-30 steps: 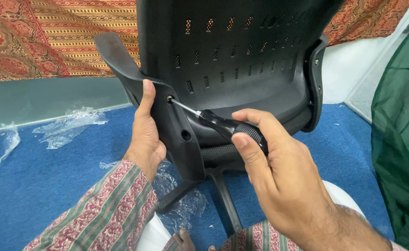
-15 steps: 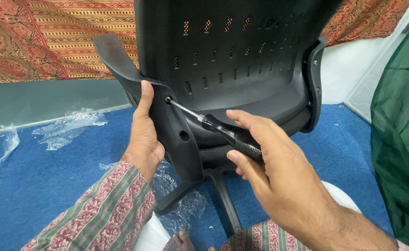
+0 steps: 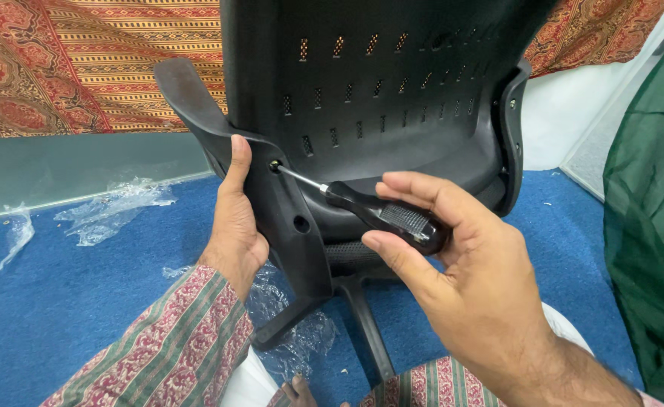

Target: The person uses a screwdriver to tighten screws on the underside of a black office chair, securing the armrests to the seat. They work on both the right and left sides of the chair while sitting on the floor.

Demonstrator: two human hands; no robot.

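From the head camera, a black office chair (image 3: 392,113) stands with its slotted plastic back toward the viewer on a blue carpeted floor (image 3: 60,301). The left hand (image 3: 235,222) lies flat against the chair's left armrest bracket (image 3: 283,218), thumb pointing up along its edge, palm pressed to the outer side; its other fingers wrap behind the bracket and are hidden, so how firmly they close cannot be told.

The right hand (image 3: 460,279) has its fingers (image 3: 422,192) and thumb loosely curled round the black handle of a screwdriver (image 3: 377,215), which lies between the fingertips above and the thumb below rather than deep in the palm. The metal shaft runs up and to the left from the handle, and its tip appears to sit in the upper screw hole (image 3: 275,166) of the bracket, just beside the left thumb. A second, empty hole (image 3: 300,223) shows lower down on the same bracket.

Crumpled clear plastic wrap (image 3: 113,207) lies on the carpet, with more around the chair's base (image 3: 347,316). A patterned red cloth (image 3: 68,68) hangs behind.
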